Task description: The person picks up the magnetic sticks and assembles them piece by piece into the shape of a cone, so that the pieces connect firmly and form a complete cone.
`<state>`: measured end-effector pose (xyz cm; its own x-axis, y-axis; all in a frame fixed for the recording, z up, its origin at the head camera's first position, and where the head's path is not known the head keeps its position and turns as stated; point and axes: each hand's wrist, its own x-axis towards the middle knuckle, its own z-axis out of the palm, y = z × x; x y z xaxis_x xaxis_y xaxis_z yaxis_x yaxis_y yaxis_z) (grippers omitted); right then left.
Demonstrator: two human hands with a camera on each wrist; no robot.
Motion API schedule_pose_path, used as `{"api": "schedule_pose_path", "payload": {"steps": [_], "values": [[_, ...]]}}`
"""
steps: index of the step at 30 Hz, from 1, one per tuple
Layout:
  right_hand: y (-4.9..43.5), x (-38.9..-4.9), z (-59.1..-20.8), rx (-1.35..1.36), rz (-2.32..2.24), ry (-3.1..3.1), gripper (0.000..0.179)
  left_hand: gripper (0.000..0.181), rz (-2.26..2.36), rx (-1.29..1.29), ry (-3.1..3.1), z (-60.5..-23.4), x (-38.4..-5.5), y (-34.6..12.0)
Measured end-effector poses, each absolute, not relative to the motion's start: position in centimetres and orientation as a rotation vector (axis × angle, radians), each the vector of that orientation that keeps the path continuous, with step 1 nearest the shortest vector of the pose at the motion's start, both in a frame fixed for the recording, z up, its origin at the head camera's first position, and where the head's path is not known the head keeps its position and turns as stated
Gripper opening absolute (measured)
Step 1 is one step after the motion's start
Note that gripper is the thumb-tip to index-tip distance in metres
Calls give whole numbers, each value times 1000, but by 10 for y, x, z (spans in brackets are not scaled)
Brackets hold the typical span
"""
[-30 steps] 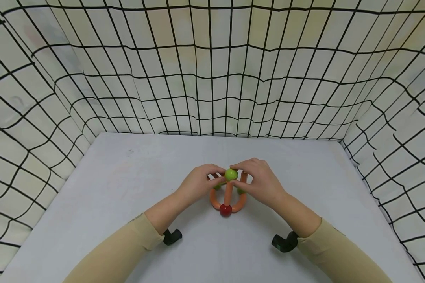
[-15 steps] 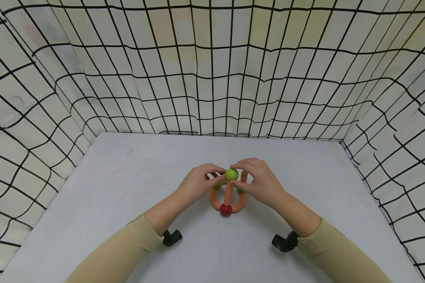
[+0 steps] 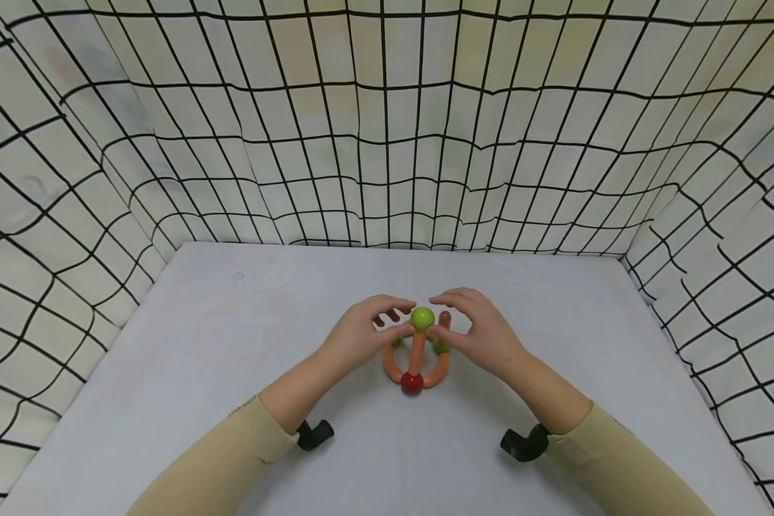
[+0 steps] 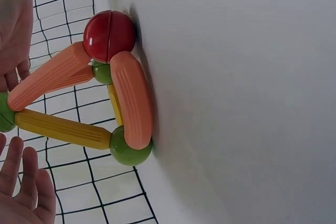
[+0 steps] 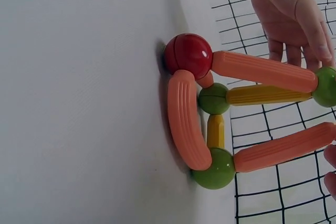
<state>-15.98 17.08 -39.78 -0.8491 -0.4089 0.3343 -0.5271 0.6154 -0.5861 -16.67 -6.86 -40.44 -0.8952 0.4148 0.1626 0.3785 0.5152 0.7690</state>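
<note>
A toy frame of thick ridged rods and balls stands on the white table. A red ball [image 3: 411, 383] is at its front foot; an orange rod [image 3: 416, 352] leans up from it to the top green ball [image 3: 422, 319]. In the left wrist view, a yellow rod [image 4: 65, 129] also meets that ball. My left hand [image 3: 364, 331] is at the ball's left, loosely spread, thumb right by it. My right hand [image 3: 484, 333] is just right of it, fingers and thumb apart. Another orange rod [image 5: 286, 148] rises from a lower green ball [image 5: 214, 169], its upper end near the right fingers.
Curved orange rods [image 4: 134, 100] form the base along the white table [image 3: 284, 287]. A black grid net [image 3: 387, 158] over pale walls encloses the table's back and sides. Black camera mounts [image 3: 525, 443] hang under both wrists.
My right hand has drawn back rightward from the top green ball, its fingers parting. My left fingers have loosened and lifted slightly. The frame keeps standing in place.
</note>
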Motion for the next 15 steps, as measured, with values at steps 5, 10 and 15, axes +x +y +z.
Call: {"api": "schedule_pose_path", "payload": {"steps": [5, 10, 15], "values": [[178, -158, -403, 692, 1097, -2698, 44, 42, 1365, 771, 2694, -403, -167, -67], [186, -157, -409, 633, 1119, -2720, 45, 41, 1391, 823, 2673, -403, -168, -64], [191, -158, -414, 582, 1139, -2744, 43, 39, 1393, 828, 2666, -404, -168, -62]]}}
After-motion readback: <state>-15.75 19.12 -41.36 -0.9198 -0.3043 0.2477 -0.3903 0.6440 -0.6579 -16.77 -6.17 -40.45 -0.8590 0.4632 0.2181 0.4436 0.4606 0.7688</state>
